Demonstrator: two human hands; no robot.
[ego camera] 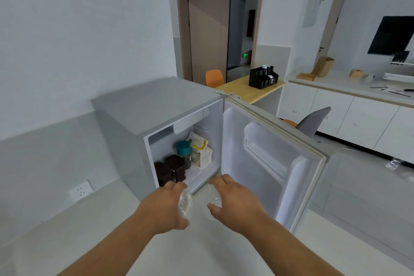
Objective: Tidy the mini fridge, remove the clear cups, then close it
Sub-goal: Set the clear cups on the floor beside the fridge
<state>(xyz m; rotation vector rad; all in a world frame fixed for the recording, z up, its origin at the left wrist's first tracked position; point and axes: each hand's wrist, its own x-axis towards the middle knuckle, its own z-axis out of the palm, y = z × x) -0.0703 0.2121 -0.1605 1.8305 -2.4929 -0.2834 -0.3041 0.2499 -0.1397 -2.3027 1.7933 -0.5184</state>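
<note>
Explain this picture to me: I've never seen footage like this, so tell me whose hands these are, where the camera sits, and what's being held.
There is no machine here. One camera sits on a person's head, looking forward and down at their own bare arms. The left hand holds a clear cup, and the right hand holds another clear cup, both just in front of the mini fridge. Its door stands open. Inside remain two dark containers, a teal-lidded jar and a white package.
</note>
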